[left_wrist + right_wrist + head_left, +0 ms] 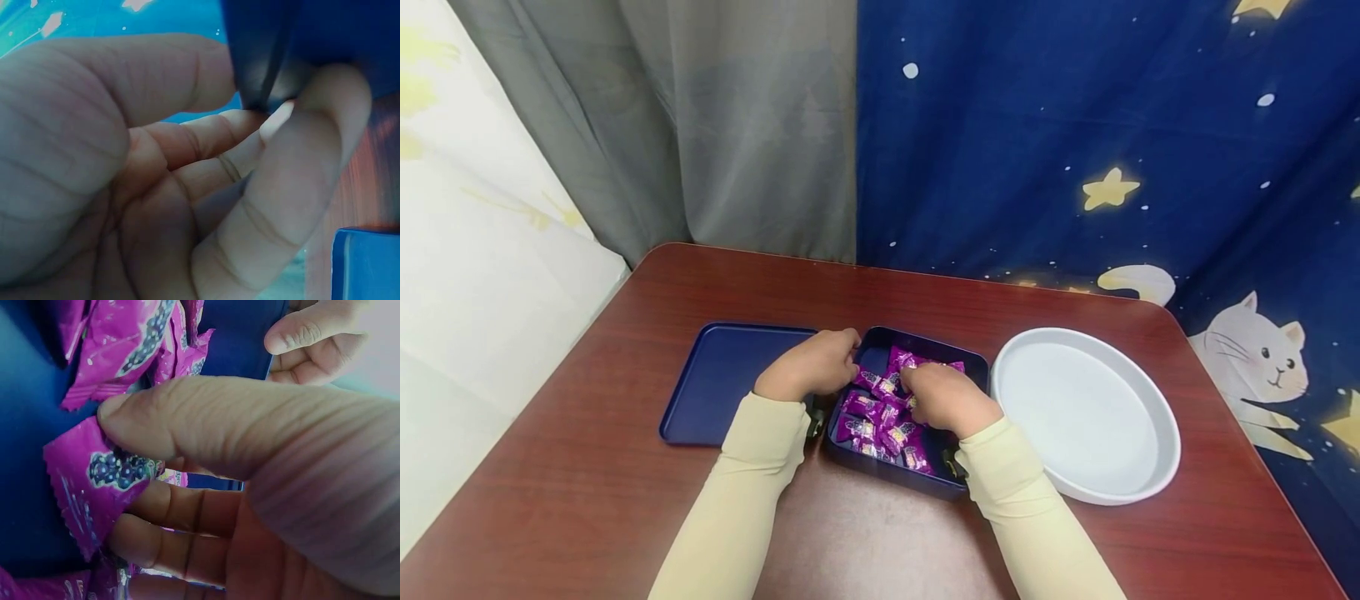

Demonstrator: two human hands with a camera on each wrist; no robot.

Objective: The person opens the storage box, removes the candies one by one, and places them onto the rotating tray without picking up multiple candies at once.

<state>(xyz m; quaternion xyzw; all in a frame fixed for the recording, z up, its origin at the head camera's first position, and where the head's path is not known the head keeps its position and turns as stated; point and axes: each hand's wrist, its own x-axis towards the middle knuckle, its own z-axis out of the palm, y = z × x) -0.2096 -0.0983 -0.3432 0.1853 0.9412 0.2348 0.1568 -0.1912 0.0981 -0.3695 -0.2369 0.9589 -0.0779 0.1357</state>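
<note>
A dark blue rectangular box (887, 471) stands on the table and holds several purple-wrapped candies (862, 407). My left hand (811, 364) grips the box's left wall near the far corner; in the left wrist view, thumb and fingers lie on either side of the dark wall (253, 37). Over the candies in the box is my right hand (949, 398). Up close, the right wrist view has its thumb and fingers pinching one wrapped candy (90, 481), printed with dark berries. More wrapped candies (122, 347) lie beside it.
Left of the box lies a flat dark blue lid or tray (718, 387), partly behind my left hand. A white round shallow tray (1082, 417) stands close at the box's right. The brown table (572, 467) ends at curtains (760, 125) along the back.
</note>
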